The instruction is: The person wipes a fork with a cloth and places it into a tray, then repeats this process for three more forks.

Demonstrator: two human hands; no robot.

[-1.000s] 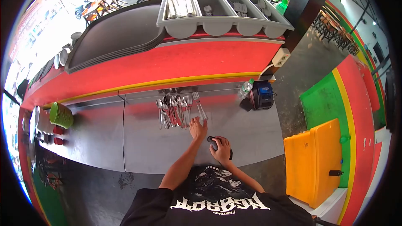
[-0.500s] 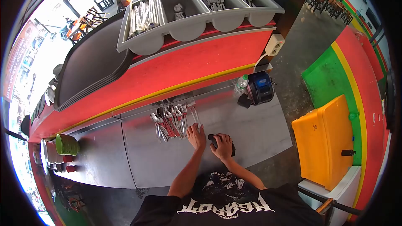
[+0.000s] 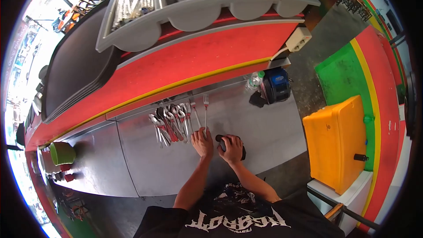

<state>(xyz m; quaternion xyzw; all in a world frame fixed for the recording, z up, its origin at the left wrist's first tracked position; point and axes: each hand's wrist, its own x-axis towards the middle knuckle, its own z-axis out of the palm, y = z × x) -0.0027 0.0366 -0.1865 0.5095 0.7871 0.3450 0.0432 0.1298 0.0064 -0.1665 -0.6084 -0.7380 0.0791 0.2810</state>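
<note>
My right hand (image 3: 231, 149) is gripping a black thing (image 3: 218, 138); my left hand (image 3: 202, 143) is touching a fork (image 3: 205, 105) near its handle end, can't tell if pinching. Fork's lying on the surface (image 3: 269, 136), right of the pile (image 3: 174, 121), looking light, stiff, slippery, hardly fragile; mid-handle's seeming best hold.

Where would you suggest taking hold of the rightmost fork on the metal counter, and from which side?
I'd take the fork by the near end of its handle, coming from the wearer's side. Its tines point away and its slim handle runs back toward the left hand, whose fingertips are at that end. Coming slightly from the right seems best, since another utensil lies to its left.
</note>
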